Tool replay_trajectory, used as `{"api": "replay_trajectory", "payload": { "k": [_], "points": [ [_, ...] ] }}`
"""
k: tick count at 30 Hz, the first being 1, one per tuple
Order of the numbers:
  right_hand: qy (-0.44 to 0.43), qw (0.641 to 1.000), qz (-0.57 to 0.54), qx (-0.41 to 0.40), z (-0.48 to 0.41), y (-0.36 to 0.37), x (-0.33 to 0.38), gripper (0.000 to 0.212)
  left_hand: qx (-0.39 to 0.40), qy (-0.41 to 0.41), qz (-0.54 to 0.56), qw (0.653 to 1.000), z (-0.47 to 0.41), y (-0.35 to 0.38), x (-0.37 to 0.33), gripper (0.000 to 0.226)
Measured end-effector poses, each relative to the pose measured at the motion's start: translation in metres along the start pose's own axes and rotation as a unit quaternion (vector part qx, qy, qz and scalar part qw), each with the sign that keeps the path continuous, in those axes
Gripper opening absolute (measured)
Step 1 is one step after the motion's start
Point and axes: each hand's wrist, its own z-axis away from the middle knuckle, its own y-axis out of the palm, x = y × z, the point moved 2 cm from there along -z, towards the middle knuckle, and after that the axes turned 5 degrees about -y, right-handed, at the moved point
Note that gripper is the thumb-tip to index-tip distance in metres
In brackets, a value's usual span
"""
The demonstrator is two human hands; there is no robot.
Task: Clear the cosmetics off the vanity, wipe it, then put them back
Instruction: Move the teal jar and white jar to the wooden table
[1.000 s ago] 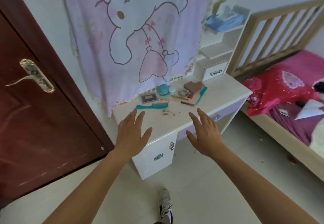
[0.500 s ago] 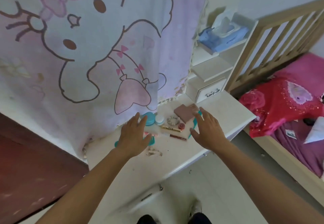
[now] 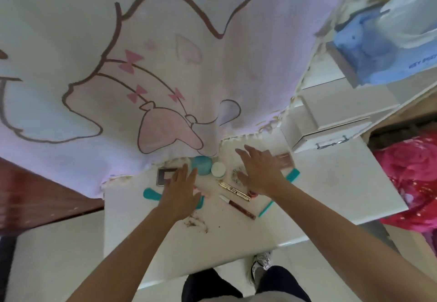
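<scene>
Nearest: dark trouser legs and one shoe (image 3: 261, 262) on the pale floor, tight against the front edge of the white vanity (image 3: 236, 249).

On the top, first a smudge of dark debris (image 3: 196, 223). Just past it a dark red lip tube (image 3: 238, 207) lies slantwise, with a gold tube (image 3: 234, 190) close behind it.

Left hand (image 3: 182, 190): palm down, fingers straight and slightly spread, holding nothing. It lies over a teal comb (image 3: 151, 194), fingertips at a grey compact (image 3: 164, 176). Contact cannot be told.

Right hand (image 3: 260, 174): palm down, fingers spread wide, holding nothing. It lies over the right-hand cluster, partly hiding a second teal comb (image 3: 293, 175) and a brown palette (image 3: 285, 159).

Between the hands stand a teal jar (image 3: 202, 164) and a white jar (image 3: 218, 170), touching or nearly so.

Behind: a cartoon-print blanket (image 3: 165, 65) hangs to the vanity's back edge. Far right: a small drawer (image 3: 326, 136), and above it a blue tissue pack (image 3: 378, 65).
</scene>
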Motion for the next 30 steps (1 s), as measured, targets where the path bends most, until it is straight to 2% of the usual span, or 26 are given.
{"api": "replay_trajectory", "payload": {
  "k": [5,10,16,20,23,30],
  "points": [
    [-0.062,0.994,-0.069,0.059,-0.033,0.050,0.019,0.069,-0.006,0.035,-0.023,0.999,-0.036,0.026,-0.006,0.077],
    [-0.049,0.995,-0.061,0.067,-0.037,0.089,0.035,0.074,-0.038,0.076,-0.041,0.996,-0.053,0.052,0.003,0.100],
    [-0.012,0.994,-0.092,0.049,-0.021,0.098,0.042,0.073,-0.070,0.034,0.065,0.995,-0.025,0.065,0.008,0.077],
    [0.010,0.995,-0.096,0.025,-0.022,0.089,0.046,0.059,-0.093,0.036,0.094,0.991,-0.020,0.063,0.014,0.053],
    [0.013,0.994,-0.104,0.009,-0.029,0.091,0.049,0.052,-0.079,0.023,0.129,0.988,-0.029,0.063,0.013,0.041],
    [0.038,0.988,-0.138,-0.049,-0.018,0.078,0.052,0.050,-0.069,0.013,0.213,0.975,-0.031,0.052,0.012,0.051]
  ]
}}
